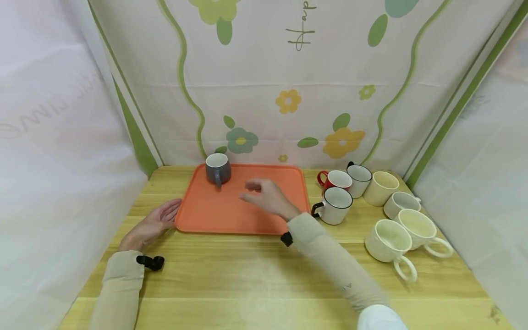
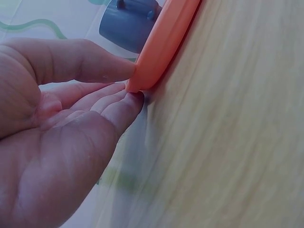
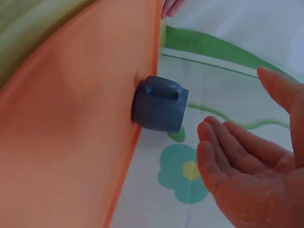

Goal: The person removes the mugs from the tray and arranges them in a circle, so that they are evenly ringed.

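A grey-blue mug with a white inside stands upright at the far left corner of an orange tray, its handle toward me. Over the tray's middle is my right hand, empty, its thumb apart from the fingers. The right wrist view shows this hand a short way from the mug. At the tray's near left corner, my left hand touches the rim with fairly straight fingers. In the left wrist view, thumb and fingertips meet the tray's edge.
Right of the tray stand a black-rimmed white mug, a red-handled mug, another dark-rimmed mug and several cream or white cups, including one with a ring handle. Patterned cloth encloses the wooden table behind and beside.
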Demonstrator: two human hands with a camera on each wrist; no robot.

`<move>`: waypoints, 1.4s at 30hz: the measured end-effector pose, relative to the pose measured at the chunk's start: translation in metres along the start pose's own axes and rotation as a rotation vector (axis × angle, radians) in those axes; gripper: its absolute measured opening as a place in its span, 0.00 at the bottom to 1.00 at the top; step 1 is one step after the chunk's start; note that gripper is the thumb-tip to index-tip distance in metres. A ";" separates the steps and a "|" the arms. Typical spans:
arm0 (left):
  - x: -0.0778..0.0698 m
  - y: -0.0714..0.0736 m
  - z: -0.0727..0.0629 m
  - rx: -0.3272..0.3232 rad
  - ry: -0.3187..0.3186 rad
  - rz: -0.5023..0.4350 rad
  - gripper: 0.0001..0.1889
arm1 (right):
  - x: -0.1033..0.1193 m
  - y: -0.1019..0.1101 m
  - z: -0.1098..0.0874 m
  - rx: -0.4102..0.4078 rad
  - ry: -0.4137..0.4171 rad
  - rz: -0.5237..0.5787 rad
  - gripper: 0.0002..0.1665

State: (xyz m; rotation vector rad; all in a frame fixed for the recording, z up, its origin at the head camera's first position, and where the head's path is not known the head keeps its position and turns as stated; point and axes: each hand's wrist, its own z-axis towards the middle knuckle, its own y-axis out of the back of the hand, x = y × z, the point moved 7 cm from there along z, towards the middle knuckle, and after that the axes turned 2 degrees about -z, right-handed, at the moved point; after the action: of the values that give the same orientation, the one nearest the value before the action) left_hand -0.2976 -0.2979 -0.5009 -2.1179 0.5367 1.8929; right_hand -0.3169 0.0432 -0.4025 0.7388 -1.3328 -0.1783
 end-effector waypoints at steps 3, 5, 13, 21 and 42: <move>0.002 -0.001 0.000 0.010 -0.006 0.001 0.47 | 0.000 -0.012 0.024 -0.010 -0.003 0.017 0.34; 0.003 -0.001 0.000 0.016 -0.010 -0.004 0.47 | -0.001 -0.020 0.038 -0.020 -0.001 0.022 0.34; 0.003 0.000 -0.001 0.011 -0.010 -0.004 0.47 | -0.013 -0.058 0.075 -0.046 -0.023 0.092 0.40; 0.002 -0.003 0.001 0.017 -0.004 0.003 0.47 | -0.027 -0.087 0.082 -0.021 -0.088 0.176 0.47; 0.000 0.000 0.003 0.008 -0.001 0.002 0.48 | -0.023 -0.094 0.099 -0.120 -0.278 0.369 0.27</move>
State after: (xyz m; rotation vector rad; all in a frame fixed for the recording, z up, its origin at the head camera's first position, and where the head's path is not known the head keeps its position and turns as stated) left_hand -0.3001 -0.2971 -0.5008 -2.1117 0.5458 1.8899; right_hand -0.3867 -0.0547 -0.4708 0.3654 -1.6833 -0.0649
